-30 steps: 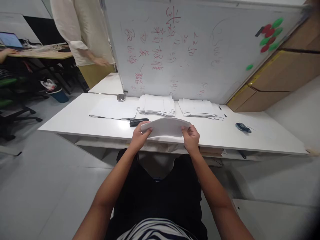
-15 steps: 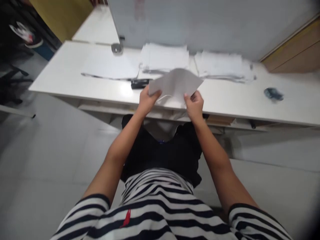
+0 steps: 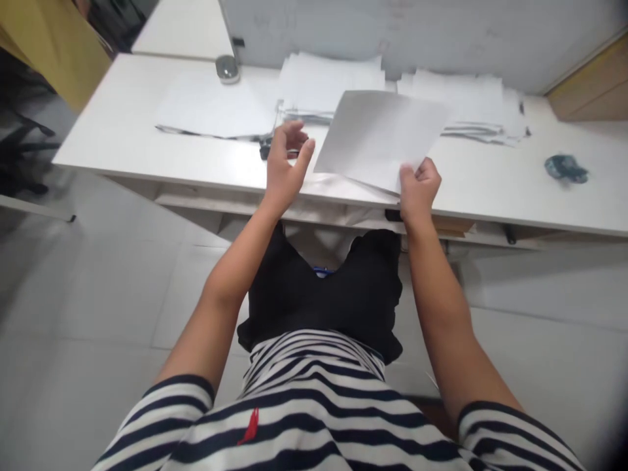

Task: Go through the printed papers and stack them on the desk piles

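Note:
My right hand pinches the near right corner of a white paper sheet, holding it flat above the front edge of the white table. My left hand hovers to the left of the sheet with its fingers apart and nothing in it. A black stapler lies on the table just beyond the left hand, mostly hidden by it. Two stacks of white paper sit farther back: one in the middle and one to the right.
A large flat sheet lies at the table's left, with a small round metal object behind it. A dark blue-grey object rests at the right. A whiteboard stands along the back. Grey floor tiles lie below.
My left hand has let go of the sheet and opened. The right hand has carried the sheet to the right, and it now lies flat. The camera has tilted down.

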Motion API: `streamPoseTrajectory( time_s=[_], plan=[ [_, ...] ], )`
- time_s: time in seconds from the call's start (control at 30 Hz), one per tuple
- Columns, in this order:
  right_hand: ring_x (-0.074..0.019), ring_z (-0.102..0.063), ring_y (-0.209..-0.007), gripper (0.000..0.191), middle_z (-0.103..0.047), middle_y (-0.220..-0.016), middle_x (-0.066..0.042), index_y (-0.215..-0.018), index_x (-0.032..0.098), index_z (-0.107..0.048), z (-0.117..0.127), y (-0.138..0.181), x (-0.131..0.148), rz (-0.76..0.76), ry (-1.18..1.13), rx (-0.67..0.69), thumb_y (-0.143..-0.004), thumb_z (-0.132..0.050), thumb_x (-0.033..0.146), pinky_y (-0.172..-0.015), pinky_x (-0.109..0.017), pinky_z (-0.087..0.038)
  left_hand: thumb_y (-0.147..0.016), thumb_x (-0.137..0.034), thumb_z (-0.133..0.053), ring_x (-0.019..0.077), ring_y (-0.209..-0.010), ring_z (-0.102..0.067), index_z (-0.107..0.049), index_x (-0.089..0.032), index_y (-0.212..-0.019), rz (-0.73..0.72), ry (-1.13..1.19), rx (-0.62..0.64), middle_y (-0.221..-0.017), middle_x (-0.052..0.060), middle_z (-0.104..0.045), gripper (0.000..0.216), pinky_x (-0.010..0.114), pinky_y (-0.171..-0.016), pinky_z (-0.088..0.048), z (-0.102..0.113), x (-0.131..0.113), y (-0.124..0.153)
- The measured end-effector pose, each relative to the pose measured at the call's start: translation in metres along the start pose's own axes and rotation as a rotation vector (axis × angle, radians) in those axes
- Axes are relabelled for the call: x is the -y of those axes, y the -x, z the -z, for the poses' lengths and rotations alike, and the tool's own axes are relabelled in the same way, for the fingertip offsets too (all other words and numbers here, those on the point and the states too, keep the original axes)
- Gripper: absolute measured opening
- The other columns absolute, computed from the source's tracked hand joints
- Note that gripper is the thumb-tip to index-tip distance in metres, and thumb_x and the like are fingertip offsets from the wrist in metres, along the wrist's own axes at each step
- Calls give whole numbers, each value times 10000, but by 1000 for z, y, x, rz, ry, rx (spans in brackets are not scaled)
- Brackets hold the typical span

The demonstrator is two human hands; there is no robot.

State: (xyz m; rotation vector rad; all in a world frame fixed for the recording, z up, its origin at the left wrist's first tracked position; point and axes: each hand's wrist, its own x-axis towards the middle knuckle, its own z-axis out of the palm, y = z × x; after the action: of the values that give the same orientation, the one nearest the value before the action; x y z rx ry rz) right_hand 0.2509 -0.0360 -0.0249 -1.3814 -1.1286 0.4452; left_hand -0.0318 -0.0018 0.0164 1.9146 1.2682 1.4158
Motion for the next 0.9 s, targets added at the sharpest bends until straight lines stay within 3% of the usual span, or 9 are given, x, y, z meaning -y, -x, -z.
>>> streamPoseTrajectory(
  time_s=[0.1, 0.2, 0.3, 0.43, 0.63, 0.73, 0.9],
  plan=[
    [-101, -556, -641, 125, -596, -706, 37, -783, 181, -600, 7, -21, 1, -183, -112, 4, -747, -651, 290, -556, -221, -490, -911, -569, -467, 269, -1204, -490, -562, -224, -1138, -34, -166, -10, -1177, 119, -572, 423, 426, -1047, -353, 15, 16, -20],
    [-75, -442, -467, 109, -545, -592, 58, -730, 178, -596, 10, -31, 7, -406, -193, 53, -670, -648, 253, -359, -179, -343, -928, -529, -425, 307, -1154, -487, -598, -206, -1037, -30, -340, -16, -1122, 147, -596, 382, 470, -1035, -320, 18, 42, -36],
    [-78, -427, -447, 156, -559, -595, 45, -740, 173, -617, 12, -31, 15, -471, -247, 113, -624, -679, 257, -309, -183, -291, -950, -511, -358, 303, -1039, -513, -604, -214, -935, 26, -423, 0, -994, 134, -609, 386, 463, -966, -351, 13, 63, -41],
    [-76, -432, -463, 208, -574, -620, 35, -760, 173, -636, 13, -29, 22, -497, -275, 204, -616, -734, 286, -310, -182, -311, -960, -523, -323, 292, -976, -505, -593, -219, -913, 59, -490, 27, -962, 120, -592, 410, 443, -920, -361, 10, 72, -39],
    [-104, -509, -524, 193, -618, -668, 20, -761, 187, -635, 4, -25, 22, -497, -278, 197, -640, -747, 289, -382, -211, -410, -950, -599, -276, 262, -897, -490, -565, -219, -852, 41, -499, 124, -881, 100, -576, 487, 414, -896, -360, 16, 74, -43],
    [-137, -599, -632, 159, -643, -681, 23, -753, 203, -646, 2, -19, 23, -462, -311, 191, -650, -748, 267, -584, -279, -539, -938, -632, -253, 260, -891, -493, -554, -221, -838, 60, -504, 133, -875, 101, -570, 519, 410, -876, -369, 18, 73, -43],
    [-182, -664, -747, 150, -680, -720, 4, -745, 209, -664, 4, -8, 31, -460, -341, 291, -670, -762, 295, -796, -362, -554, -917, -659, -297, 260, -901, -508, -549, -225, -802, 107, -469, 124, -839, 94, -552, 515, 399, -857, -381, 19, 67, -41]
  ],
)
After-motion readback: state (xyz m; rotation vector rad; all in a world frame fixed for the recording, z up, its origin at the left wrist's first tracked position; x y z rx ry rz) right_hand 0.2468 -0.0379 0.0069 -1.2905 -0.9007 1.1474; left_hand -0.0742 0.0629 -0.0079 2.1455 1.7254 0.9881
